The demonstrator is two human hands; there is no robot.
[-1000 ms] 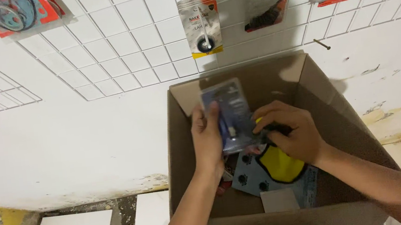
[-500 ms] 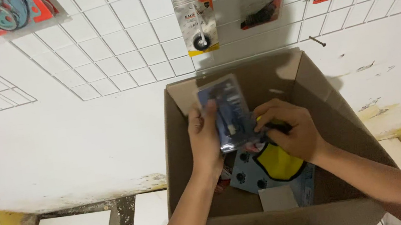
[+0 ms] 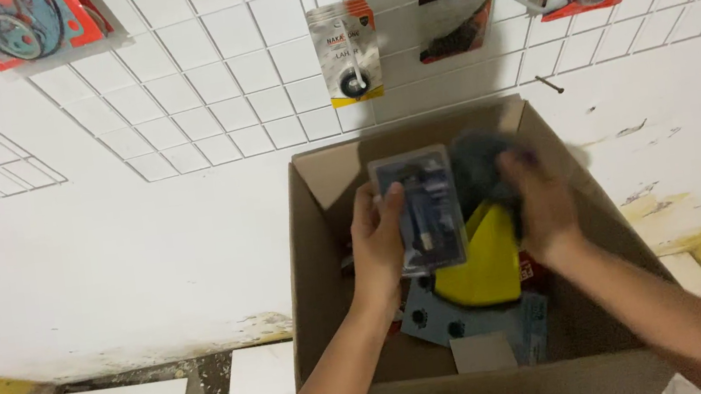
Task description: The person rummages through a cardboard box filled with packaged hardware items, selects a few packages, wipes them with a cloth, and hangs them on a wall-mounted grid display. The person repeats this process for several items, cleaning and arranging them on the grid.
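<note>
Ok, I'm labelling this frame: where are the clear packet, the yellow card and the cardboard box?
clear packet (image 3: pixel 422 206), head view, middle of its front.
yellow card (image 3: pixel 484 274), head view, lower face.
cardboard box (image 3: pixel 316 315), head view, left wall.

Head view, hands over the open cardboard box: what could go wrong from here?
1. The left hand pinches the clear blister pack with a dark blue part only along one edge; it might slip back into the brown cardboard box.
2. The right hand is blurred lifting a dark item; it may knock the yellow-backed packet.
</note>
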